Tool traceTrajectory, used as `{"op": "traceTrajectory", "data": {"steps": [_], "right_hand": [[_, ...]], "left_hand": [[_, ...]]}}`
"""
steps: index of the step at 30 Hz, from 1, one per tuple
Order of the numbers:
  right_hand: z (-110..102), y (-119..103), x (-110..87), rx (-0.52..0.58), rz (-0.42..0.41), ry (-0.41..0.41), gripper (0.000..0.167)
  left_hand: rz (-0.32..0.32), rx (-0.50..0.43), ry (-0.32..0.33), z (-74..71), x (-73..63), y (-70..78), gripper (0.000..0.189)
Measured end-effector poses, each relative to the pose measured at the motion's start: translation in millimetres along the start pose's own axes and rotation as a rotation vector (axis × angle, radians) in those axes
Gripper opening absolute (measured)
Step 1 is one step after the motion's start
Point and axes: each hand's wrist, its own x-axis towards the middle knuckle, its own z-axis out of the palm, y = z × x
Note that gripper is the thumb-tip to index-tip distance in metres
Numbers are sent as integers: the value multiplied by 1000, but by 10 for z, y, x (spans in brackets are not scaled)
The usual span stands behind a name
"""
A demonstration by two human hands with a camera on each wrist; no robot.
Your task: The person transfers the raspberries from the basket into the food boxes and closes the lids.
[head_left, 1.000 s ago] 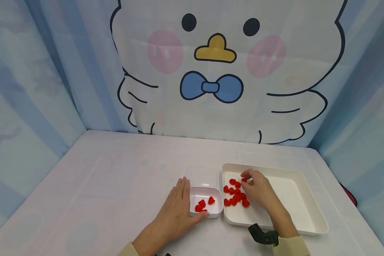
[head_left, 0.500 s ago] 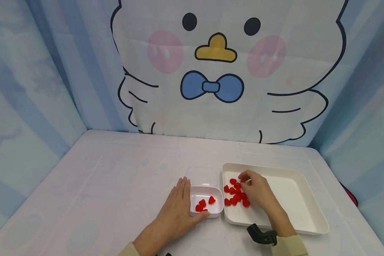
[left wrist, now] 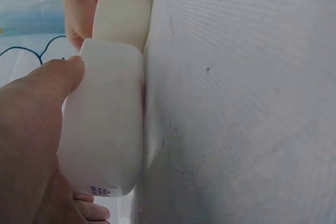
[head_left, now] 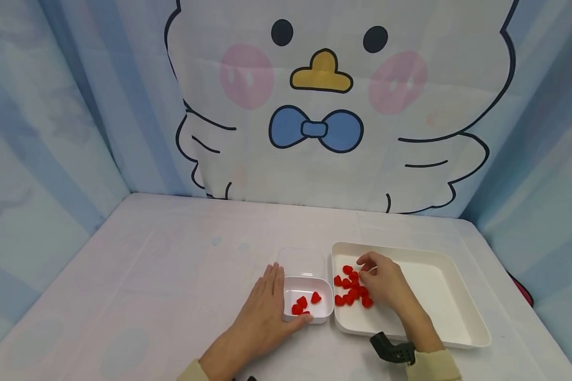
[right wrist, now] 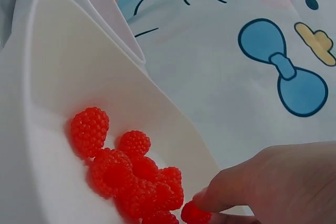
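Observation:
A small white plastic box stands on the table with several red toy raspberries inside. My left hand lies along its left side with straight fingers, the thumb resting on the near rim. In the left wrist view that thumb touches the box's edge. To the right, a shallow cream tray holds more raspberries clustered at its left end. Over that cluster, my right hand pinches a raspberry between thumb and finger; in the head view the fingers hide it.
A clear plastic lid lies behind the box. Box and tray stand side by side, close together. A pale cloth covers the table. A printed curtain closes off the back, with blue curtains at both sides.
The raspberry that showed beneath my right fingertips a second ago is now hidden by them in the head view. My right hand has barely shifted; the left stays against the box.

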Motion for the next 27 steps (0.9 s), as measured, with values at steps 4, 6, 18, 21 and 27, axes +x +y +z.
{"op": "traceTrajectory", "data": {"steps": [4, 6, 18, 21, 27], "right_hand": [[-20, -14, -11, 9, 7, -2, 25], [-30, -24, -11, 19, 7, -1, 25], [-67, -135, -40, 113, -40, -32, 27], [-70, -169, -61, 110, -54, -28, 26], [-88, -250, -102, 133, -98, -39, 25]], "left_hand": [[-1, -1, -4, 16, 3, -10, 108], [-2, -4, -5, 21, 5, -14, 108], [-17, -12, -15, 20, 18, -13, 108], [-17, -9, -16, 25, 20, -12, 109], [-17, -10, -9, 29, 24, -15, 109]]}}
